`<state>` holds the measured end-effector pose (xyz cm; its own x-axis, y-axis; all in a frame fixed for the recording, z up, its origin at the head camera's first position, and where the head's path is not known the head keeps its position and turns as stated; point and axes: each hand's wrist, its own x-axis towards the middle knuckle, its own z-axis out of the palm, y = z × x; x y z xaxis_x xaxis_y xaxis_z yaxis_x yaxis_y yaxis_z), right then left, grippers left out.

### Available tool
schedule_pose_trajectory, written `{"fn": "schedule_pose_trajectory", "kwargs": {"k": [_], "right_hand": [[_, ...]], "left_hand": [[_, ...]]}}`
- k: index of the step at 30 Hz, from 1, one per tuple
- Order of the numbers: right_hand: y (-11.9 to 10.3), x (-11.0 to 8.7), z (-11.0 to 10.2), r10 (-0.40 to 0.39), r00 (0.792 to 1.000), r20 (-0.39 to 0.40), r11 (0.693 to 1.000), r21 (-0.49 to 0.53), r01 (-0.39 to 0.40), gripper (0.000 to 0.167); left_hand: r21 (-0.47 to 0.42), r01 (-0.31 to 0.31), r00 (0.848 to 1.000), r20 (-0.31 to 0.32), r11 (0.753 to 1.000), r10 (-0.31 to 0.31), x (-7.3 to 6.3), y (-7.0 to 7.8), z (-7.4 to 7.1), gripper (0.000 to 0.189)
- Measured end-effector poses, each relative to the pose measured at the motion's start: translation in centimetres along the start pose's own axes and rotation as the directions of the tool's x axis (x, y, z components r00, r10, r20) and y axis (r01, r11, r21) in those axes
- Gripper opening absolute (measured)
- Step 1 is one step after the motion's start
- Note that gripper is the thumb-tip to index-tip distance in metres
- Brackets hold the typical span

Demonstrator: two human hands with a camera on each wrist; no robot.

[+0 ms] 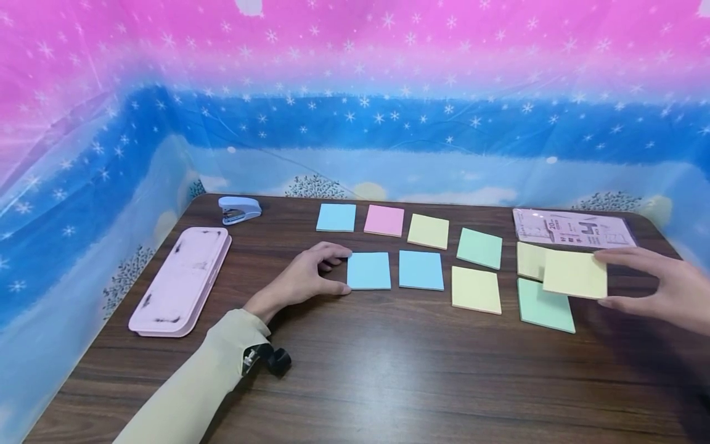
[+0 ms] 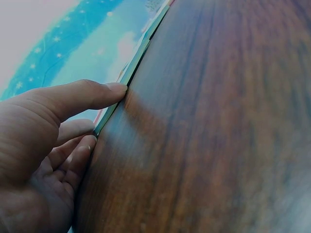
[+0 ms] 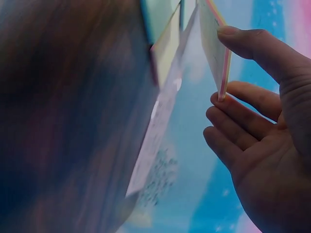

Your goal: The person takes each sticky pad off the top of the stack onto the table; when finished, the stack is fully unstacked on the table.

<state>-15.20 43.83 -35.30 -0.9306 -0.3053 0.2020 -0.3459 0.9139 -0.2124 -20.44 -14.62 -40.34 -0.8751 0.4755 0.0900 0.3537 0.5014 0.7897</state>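
My left hand [image 1: 302, 276] pinches a blue sticky-note pad [image 1: 368, 271] by its left edge, thumb at the near corner and index finger at the far one. That pad lies flat on the table. On the right, my right hand [image 1: 662, 283] holds a pale yellow sticky-note pad [image 1: 577, 275] between thumb and fingers by its right side. In the right wrist view the held pad [image 3: 214, 53] is off the table. It partly hides another yellow pad [image 1: 529, 259] and a green pad [image 1: 546, 311]. Another blue pad [image 1: 421, 269] and a yellow pad [image 1: 476, 290] lie between the hands.
Behind runs a row of a blue pad [image 1: 336, 217], a pink pad [image 1: 384, 220], a yellow pad [image 1: 428, 231] and a green pad [image 1: 479, 248]. A pink printed packet [image 1: 577, 228] lies back right. A pink pencil case [image 1: 180, 280] and a blue stapler [image 1: 240, 208] are at left.
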Motion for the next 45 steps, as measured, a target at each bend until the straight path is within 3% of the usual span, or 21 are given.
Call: {"fn": "schedule_pose_trajectory", "kwargs": {"k": [7,14,19,22,27,34,45], "right_hand": [[2.9,-2.5,1.5,0.054,0.998,-0.012,0.999,0.008,-0.053,0.089],[5.8,-4.2,2.6,0.142,0.989,0.04,0.981,0.127,-0.146,0.086],[7.3,-4.9,3.2,0.131,0.99,0.061,0.979,0.152,-0.138,0.088],[7.9,-5.0,3.2,0.134,0.984,0.121,0.982,0.115,-0.148,0.09],[8.3,-4.7,3.0,0.137,0.964,0.227,0.986,0.064,-0.155,0.094],[8.6,-4.1,3.1,0.14,0.947,0.29,0.988,0.018,-0.152,0.092],[7.7,-4.2,3.2,0.143,0.955,0.26,0.989,-0.005,-0.147,0.096]], "left_hand": [[0.0,0.004,1.0,-0.003,1.0,-0.004,0.0,0.0,-0.1,0.065],[0.0,0.004,1.0,-0.003,1.0,-0.004,0.0,-0.1,-0.1,0.065],[-0.005,0.007,1.0,-0.004,1.0,-0.007,0.0,0.0,-0.1,0.065],[-0.007,0.008,1.0,-0.005,1.0,-0.008,0.0,0.0,-0.1,0.064],[-0.004,0.005,1.0,-0.006,1.0,-0.005,0.0,-0.1,-0.1,0.064],[-0.005,0.008,1.0,-0.003,1.0,-0.008,0.1,-0.1,0.1,0.065],[0.003,-0.002,1.0,0.003,1.0,0.002,0.0,-0.1,0.1,0.065]]}}
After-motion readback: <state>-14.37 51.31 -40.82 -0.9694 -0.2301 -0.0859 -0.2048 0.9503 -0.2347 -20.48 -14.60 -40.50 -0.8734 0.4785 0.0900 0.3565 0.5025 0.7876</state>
